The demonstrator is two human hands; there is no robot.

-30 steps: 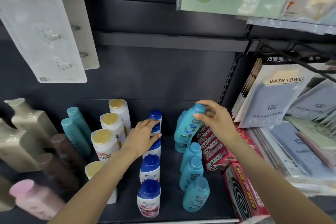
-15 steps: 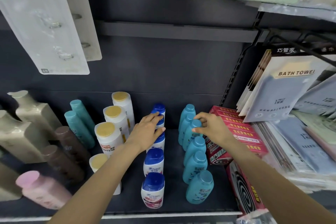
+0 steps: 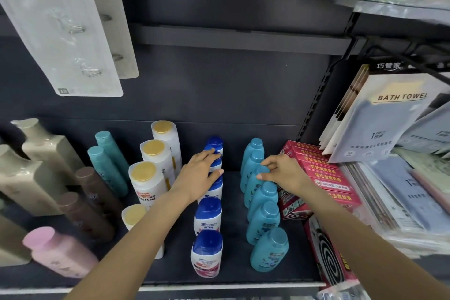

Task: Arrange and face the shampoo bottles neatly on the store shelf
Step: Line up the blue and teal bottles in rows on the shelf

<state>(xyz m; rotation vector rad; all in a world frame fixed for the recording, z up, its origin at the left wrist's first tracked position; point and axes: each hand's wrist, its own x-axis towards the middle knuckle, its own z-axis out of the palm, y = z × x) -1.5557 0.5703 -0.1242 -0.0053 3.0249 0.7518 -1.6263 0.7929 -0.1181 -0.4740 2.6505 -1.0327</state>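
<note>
Two hands reach into the dark shelf (image 3: 233,273) at once. The left hand (image 3: 199,175) lies with fingers nearly straight across the blue caps in the file of white Head & Shoulders bottles (image 3: 208,217), its fingertips touching the rear caps and its thumb alongside the third bottle. The right hand (image 3: 282,173) has its fingers curled round the cap of a teal shampoo bottle (image 3: 254,185), third from the back in a file of six teal bottles that runs front to back just beside the blue-capped file. All bottles in both files stand upright, labels on the front ones facing outward. Left of them stand gold-capped Pantene bottles (image 3: 146,182), slim teal bottles (image 3: 107,168), brown bottles (image 3: 87,207), beige bottles (image 3: 31,168) and a pink bottle (image 3: 58,251). Red mosquito-coil boxes (image 3: 326,178) touch the teal file's right side; bath towel packs (image 3: 389,114) stand beyond them.
</note>
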